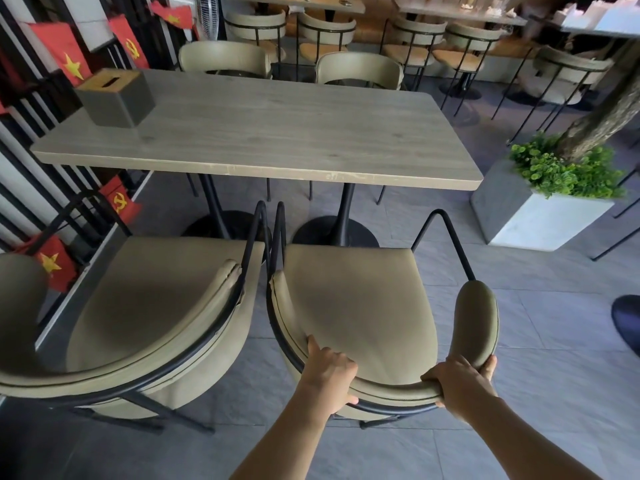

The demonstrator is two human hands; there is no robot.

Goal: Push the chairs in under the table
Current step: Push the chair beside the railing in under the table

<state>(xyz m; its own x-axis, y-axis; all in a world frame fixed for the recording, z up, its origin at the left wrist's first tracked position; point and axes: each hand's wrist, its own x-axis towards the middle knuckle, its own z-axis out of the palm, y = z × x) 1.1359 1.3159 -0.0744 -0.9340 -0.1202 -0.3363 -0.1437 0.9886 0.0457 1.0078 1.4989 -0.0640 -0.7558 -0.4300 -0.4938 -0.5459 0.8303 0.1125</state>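
Two olive padded chairs with black metal frames stand side by side in front of a long grey wooden table (pixel 263 133). Both seats sit short of the table's near edge. My left hand (pixel 329 375) grips the curved backrest of the right chair (pixel 356 306) near its left side. My right hand (pixel 460 382) grips the same backrest at its right bend. The left chair (pixel 152 306) stands untouched, its frame almost touching the right chair's. Two matching chairs are tucked in at the table's far side.
A grey tissue box (pixel 116 98) sits on the table's left end. A black slatted wall with red flags (pixel 52 261) runs close along the left. A white concrete planter (pixel 540 216) with green plants stands to the right. More tables and chairs fill the back.
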